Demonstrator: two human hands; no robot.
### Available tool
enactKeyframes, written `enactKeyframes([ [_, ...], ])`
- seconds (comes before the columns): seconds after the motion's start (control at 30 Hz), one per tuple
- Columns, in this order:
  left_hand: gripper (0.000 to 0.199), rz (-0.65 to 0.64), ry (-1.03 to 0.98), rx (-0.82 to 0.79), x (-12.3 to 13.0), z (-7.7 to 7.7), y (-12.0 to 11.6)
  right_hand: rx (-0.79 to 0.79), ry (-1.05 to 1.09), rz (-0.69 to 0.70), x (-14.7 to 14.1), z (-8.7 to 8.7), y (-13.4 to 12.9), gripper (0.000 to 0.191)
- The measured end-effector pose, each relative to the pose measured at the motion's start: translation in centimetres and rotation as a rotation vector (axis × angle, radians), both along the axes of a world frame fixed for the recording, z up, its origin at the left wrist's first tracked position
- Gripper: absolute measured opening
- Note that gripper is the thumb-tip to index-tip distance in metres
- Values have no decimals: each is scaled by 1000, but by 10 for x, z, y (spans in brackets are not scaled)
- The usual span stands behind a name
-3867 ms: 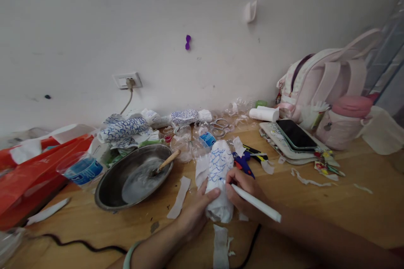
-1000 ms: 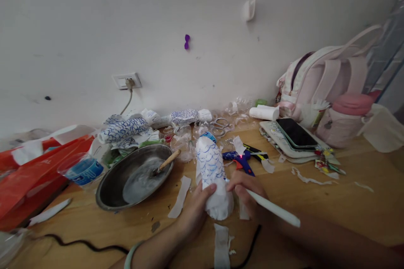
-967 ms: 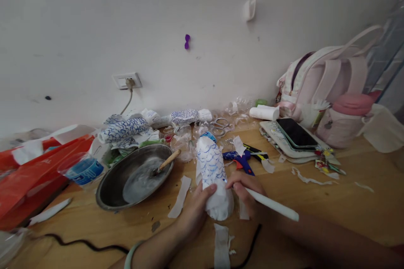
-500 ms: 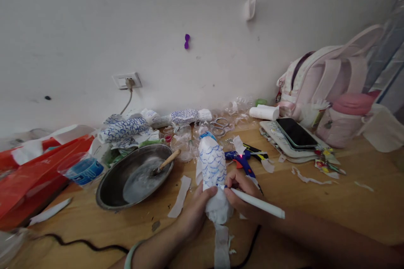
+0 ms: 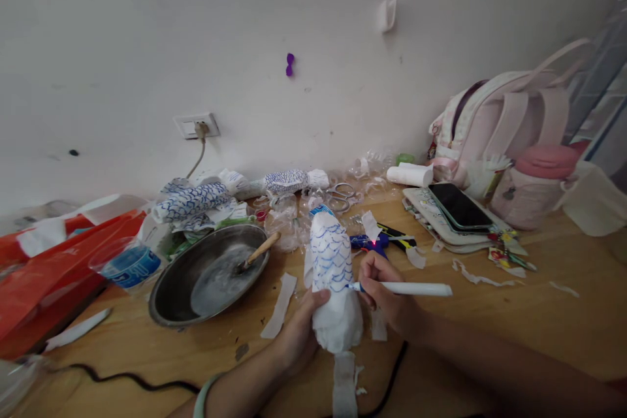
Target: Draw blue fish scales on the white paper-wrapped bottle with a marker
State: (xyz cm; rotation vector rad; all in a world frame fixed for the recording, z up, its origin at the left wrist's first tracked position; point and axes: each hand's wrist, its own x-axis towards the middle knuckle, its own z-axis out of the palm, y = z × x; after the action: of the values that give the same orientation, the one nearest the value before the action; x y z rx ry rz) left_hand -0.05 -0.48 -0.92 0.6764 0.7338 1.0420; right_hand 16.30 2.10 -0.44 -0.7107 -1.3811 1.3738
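Note:
In front of me is a white paper-covered bottle [image 5: 333, 255] with blue scale-like curves drawn on its upper part; the lower part is plain white. My left hand [image 5: 304, 326] grips its lower left side, thumb on top. Pinched in my right hand [image 5: 385, 290] is a white marker [image 5: 421, 289] with a blue tip, which reaches the bottle's right side at the lowest row of curves. Just past that hand lies a blue glue gun [image 5: 375, 245] with a small red light, partly covered by a paper scrap. A yellow-and-black cutter [image 5: 399, 236] is beside it.
Left stands a metal basin [image 5: 161, 300] with cloudy liquid and a wooden-handled brush [image 5: 262, 249]. Two scale-patterned wrapped bottles lie behind, near scissors [image 5: 343, 194]. At right are a phone [image 5: 460, 207], a pink backpack [image 5: 494, 111] and a pink-lidded bottle [image 5: 524, 192]. A paper strip [image 5: 280, 305] lies nearby.
My right hand has shifted slightly right, and the marker has swung to nearly level. The bottle has turned a little in my left hand, which still holds it.

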Motion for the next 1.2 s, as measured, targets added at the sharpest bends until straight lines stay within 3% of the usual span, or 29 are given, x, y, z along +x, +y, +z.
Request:
enactKeyframes([
  [0.23,49,25,-38,-91,0,0,0,-7,21,0,0,9,-1,25],
  [0.47,51,46,-52,-181,2,4,1,47,-4,26,2,1,2,21],
  [0.77,26,-39,-83,-97,2,6,4,104,-108,-29,5,0,1,13],
  [0.9,24,-115,-148,-81,2,4,6,209,-238,-80,5,-1,-1,11],
  [1.1,39,-28,-80,-73,3,-1,4,459,-387,-98,5,-4,-3,8],
  [1.2,38,0,-26,-54,4,0,2,480,-394,-121,5,-5,-3,7],
])
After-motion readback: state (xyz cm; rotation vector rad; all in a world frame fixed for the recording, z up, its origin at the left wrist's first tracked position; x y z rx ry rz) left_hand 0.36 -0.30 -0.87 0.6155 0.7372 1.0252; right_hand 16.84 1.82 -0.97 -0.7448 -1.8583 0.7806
